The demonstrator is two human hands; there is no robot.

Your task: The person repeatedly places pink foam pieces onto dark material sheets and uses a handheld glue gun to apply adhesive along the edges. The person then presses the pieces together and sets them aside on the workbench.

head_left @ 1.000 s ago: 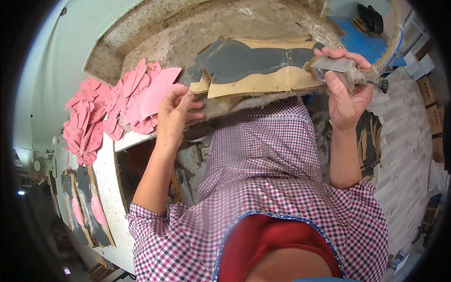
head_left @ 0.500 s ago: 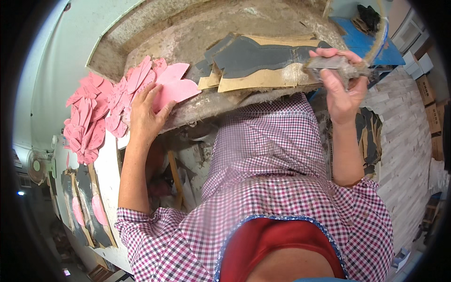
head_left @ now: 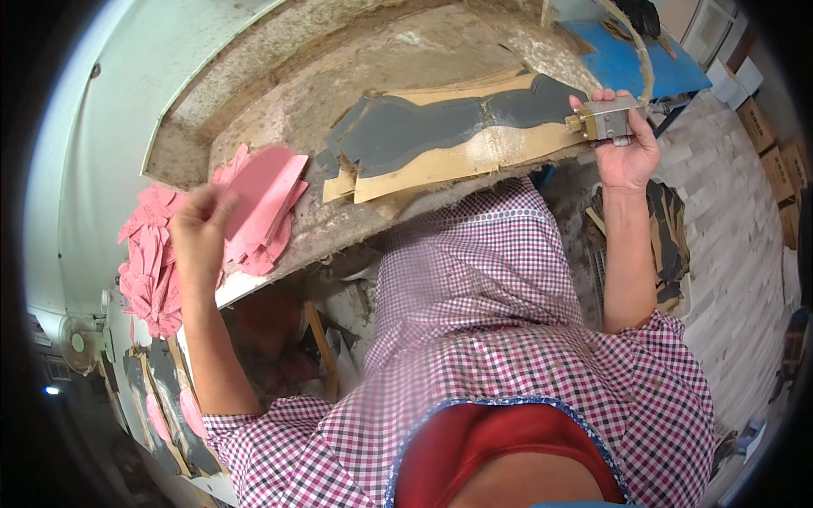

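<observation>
My left hand (head_left: 196,241), slightly smeared by motion, has its fingers pinched on a pink leaf-shaped piece (head_left: 264,190). The piece is raised over other pink pieces at the bench's left end. More of them lie in a loose pile (head_left: 151,284) beside my wrist. In my right hand (head_left: 628,161) is a metal spray gun (head_left: 608,123), its brass nozzle facing left. It hangs just off the right end of a stack of dark grey and tan flat pieces (head_left: 449,127). The pieces have a pale fuzzy patch near their middle.
The worn, fibre-crusted bench (head_left: 406,51) has a raised back wall (head_left: 216,89). A fuzzy hose (head_left: 641,59) rises near the gun. More dark pieces lie in a bin (head_left: 665,237) low at right and on a white surface at lower left. Cardboard boxes (head_left: 756,123) stand far right.
My left hand has drawn back left and lifted a pink piece. My right hand has turned the spray gun so its nozzle faces left. The whole view has shifted slightly.
</observation>
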